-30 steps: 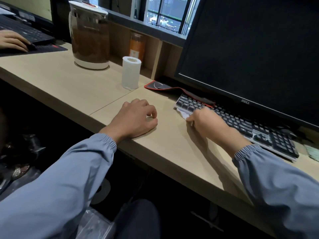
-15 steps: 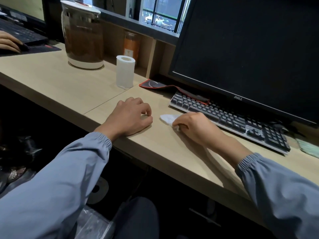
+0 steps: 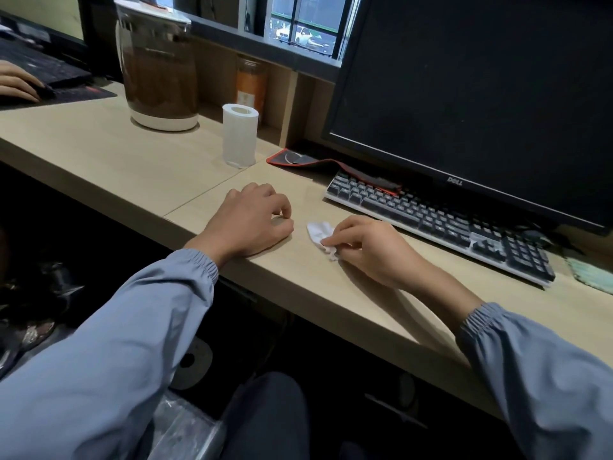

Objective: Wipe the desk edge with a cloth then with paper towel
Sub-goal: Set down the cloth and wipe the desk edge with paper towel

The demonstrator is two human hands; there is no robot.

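Firstly, cut-off and obscured items. The monitor (image 3: 464, 94) is dark and runs out of frame at the top and right. The surface (image 3: 116, 167), light wood with one seam, is cut off at the left and right, and the space below its front edge is too dark to read. The keyboard (image 3: 438, 224) lies in front of the monitor, its rear edge shadowed by the screen. A black mat with red edging (image 3: 298, 159) runs behind the keyboard's far-left corner and under the monitor, so its extent cannot be determined. At the right edge of the frame, a green cloth (image 3: 590, 273) lies on the surface just past the keyboard's right end, only partly in view. At the far left, another person's hand (image 3: 16, 84) rests beside a second keyboard (image 3: 39, 66). What it covers cannot be made out.

Containers. A large clear jug (image 3: 159, 71) with a white lid and base stands at the rear left. It is mostly full of brown contents, liquid or solid not discernible. A jar (image 3: 251, 83) with orange contents stands in the recess behind the upright paper roll (image 3: 239, 137).

Grips. The left grip (image 3: 252, 220) rests near the front edge, released, fingers loosely curled, holding nothing. The right grip (image 3: 371, 247) grasps a crumpled white paper towel piece (image 3: 320, 232) between thumb and fingertips. The piece lies on the surface between the left grip and the keyboard.
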